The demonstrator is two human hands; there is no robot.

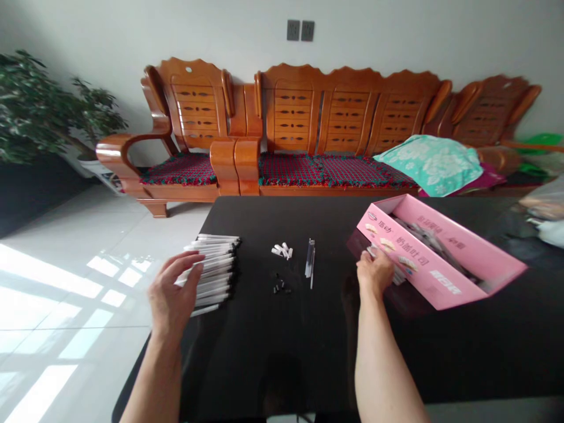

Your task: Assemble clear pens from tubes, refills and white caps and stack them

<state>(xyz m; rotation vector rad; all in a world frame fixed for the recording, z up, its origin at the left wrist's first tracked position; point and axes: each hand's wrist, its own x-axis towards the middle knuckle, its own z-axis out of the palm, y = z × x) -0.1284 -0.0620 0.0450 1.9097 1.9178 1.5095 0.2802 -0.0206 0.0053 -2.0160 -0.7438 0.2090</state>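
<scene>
At the left of the black table, my left hand is at the near side of a row of white pen barrels with dark ends. Its thumb and fingers are apart, and I cannot tell whether they touch a barrel. My right hand is curled beside the front of a pink cardboard box, with a small white piece at its fingertips. More white pieces show between that hand and the box. In the middle lie several short white caps, small black parts and a few slim pen refills.
The pink box stands tilted at the right with slim translucent items inside. Behind the table are wooden sofas with woven seat covers and a turquoise cushion. A plastic bag is at the far right. Potted plants stand at the left.
</scene>
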